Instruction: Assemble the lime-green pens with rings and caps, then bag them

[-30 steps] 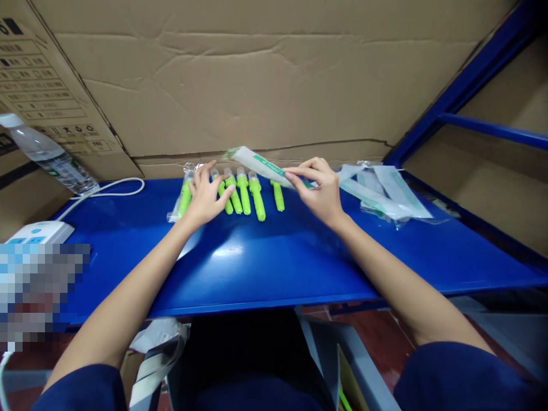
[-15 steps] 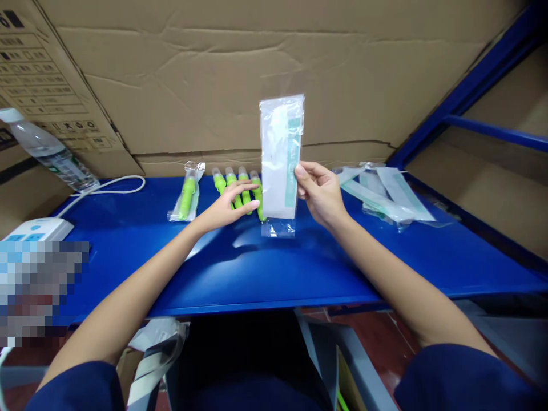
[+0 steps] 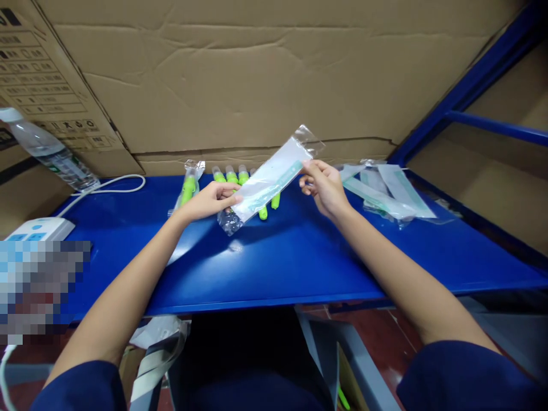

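Both hands hold a clear plastic bag (image 3: 274, 178) with a white and pale green card inside, tilted with its upper end to the right. My left hand (image 3: 213, 200) pinches the lower left end, thumb on the front. My right hand (image 3: 324, 187) grips the upper right edge between thumb and fingers. Behind the bag, on the blue table, lies a row of several lime-green tubes with clear caps (image 3: 244, 176), partly hidden by the bag and left hand. One more green tube in a clear bag (image 3: 188, 188) lies left of the row.
Several flat bags with similar cards (image 3: 391, 194) lie at the right of the blue table (image 3: 274, 274). At the left are a leaning water bottle (image 3: 51, 151) and a white power strip (image 3: 40, 231) with its cable. Cardboard (image 3: 274, 74) walls the back; a blue metal frame (image 3: 471, 97) stands right.
The bag has turned from upright to slanted, its lower end swinging left. My left hand has moved left from the tubes and taken hold of that end. My right hand still holds it.
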`<act>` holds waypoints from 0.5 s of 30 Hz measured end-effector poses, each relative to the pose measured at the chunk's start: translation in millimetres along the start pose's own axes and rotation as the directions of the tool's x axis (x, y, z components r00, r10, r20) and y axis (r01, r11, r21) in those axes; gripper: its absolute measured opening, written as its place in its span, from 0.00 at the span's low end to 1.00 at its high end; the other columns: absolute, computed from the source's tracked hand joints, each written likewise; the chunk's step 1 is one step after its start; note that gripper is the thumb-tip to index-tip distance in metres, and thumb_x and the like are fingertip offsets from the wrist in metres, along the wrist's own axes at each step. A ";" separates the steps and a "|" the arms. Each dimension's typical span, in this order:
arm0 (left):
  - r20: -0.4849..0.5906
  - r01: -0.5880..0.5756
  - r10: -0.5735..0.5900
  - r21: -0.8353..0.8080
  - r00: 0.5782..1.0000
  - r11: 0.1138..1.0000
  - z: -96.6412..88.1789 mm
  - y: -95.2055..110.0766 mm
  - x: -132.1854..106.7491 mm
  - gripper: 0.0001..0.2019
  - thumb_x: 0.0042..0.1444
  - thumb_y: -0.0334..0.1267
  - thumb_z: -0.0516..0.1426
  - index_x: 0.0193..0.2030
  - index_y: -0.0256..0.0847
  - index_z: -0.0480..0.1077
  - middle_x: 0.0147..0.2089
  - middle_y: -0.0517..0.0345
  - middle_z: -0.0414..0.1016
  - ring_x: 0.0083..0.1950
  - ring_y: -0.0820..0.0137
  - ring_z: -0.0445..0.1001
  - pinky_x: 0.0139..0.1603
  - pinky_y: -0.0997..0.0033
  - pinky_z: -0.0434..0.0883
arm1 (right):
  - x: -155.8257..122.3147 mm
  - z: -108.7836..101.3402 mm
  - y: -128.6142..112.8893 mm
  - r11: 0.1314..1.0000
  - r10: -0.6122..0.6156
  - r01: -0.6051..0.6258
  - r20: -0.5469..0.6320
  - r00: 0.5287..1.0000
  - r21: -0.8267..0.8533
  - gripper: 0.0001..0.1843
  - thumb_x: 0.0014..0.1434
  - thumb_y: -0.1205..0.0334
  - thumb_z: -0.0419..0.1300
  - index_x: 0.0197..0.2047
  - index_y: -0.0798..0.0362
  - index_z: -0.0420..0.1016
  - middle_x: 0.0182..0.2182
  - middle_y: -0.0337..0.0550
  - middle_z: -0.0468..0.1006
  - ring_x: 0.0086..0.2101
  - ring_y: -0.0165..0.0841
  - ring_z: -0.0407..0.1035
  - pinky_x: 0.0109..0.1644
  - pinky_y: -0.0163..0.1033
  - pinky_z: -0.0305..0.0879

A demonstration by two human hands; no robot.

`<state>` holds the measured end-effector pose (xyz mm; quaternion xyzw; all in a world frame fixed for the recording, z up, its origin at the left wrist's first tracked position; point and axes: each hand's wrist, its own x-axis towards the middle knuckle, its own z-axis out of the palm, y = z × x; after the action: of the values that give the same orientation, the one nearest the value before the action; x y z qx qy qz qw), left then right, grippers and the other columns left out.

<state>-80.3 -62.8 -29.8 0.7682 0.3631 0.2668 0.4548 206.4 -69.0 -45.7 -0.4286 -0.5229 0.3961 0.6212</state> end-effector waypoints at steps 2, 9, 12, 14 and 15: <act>-0.021 0.018 -0.018 0.026 1.000 1.000 -7.0 -2.9 -0.7 0.26 0.53 0.53 0.65 0.53 0.38 0.78 0.28 0.59 0.77 0.26 0.72 0.71 0.30 0.73 0.68 | 6.4 -8.5 4.3 0.999 -0.006 0.005 -0.016 1.000 -0.050 0.25 0.48 0.39 0.71 0.36 0.48 0.68 0.30 0.39 0.75 0.23 0.26 0.63 0.20 0.32 0.54; 0.124 0.141 -0.131 -0.075 0.984 0.987 -6.5 -9.4 -1.8 0.25 0.45 0.48 0.71 0.49 0.38 0.81 0.34 0.53 0.83 0.33 0.65 0.80 0.36 0.69 0.76 | 6.8 -8.1 13.5 0.999 -0.001 0.003 0.046 0.999 -0.036 0.29 0.42 0.38 0.75 0.35 0.48 0.70 0.27 0.37 0.75 0.22 0.25 0.63 0.20 0.31 0.57; 0.122 0.173 -0.160 -0.098 0.979 0.980 -6.1 -8.9 -1.6 0.20 0.42 0.47 0.73 0.40 0.38 0.82 0.36 0.51 0.84 0.35 0.65 0.81 0.37 0.68 0.78 | 3.0 -1.9 17.5 0.998 -0.003 0.011 0.138 0.990 -0.063 0.30 0.48 0.30 0.69 0.37 0.49 0.73 0.31 0.41 0.78 0.28 0.29 0.71 0.25 0.33 0.66; 0.050 0.181 -0.176 -0.119 0.983 0.976 -9.1 -9.7 -1.0 0.21 0.38 0.46 0.74 0.38 0.36 0.82 0.37 0.50 0.85 0.35 0.65 0.81 0.37 0.68 0.78 | 1.1 0.2 22.9 0.975 -0.016 0.065 0.222 0.975 -0.212 0.34 0.58 0.25 0.56 0.40 0.50 0.76 0.38 0.48 0.81 0.37 0.35 0.76 0.34 0.38 0.74; -0.007 0.182 -0.185 -0.145 0.983 0.973 -11.3 -10.8 -0.5 0.23 0.37 0.47 0.75 0.38 0.36 0.82 0.38 0.49 0.85 0.35 0.65 0.82 0.39 0.67 0.79 | 0.2 0.7 26.2 0.935 -0.036 0.130 0.275 0.961 -0.329 0.35 0.62 0.26 0.51 0.43 0.51 0.77 0.43 0.51 0.81 0.43 0.39 0.77 0.42 0.43 0.76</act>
<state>-92.4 -54.0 -34.5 0.6939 0.4169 0.2567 0.5280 204.6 -60.3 -70.5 -0.4512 -0.6801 0.3254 0.4776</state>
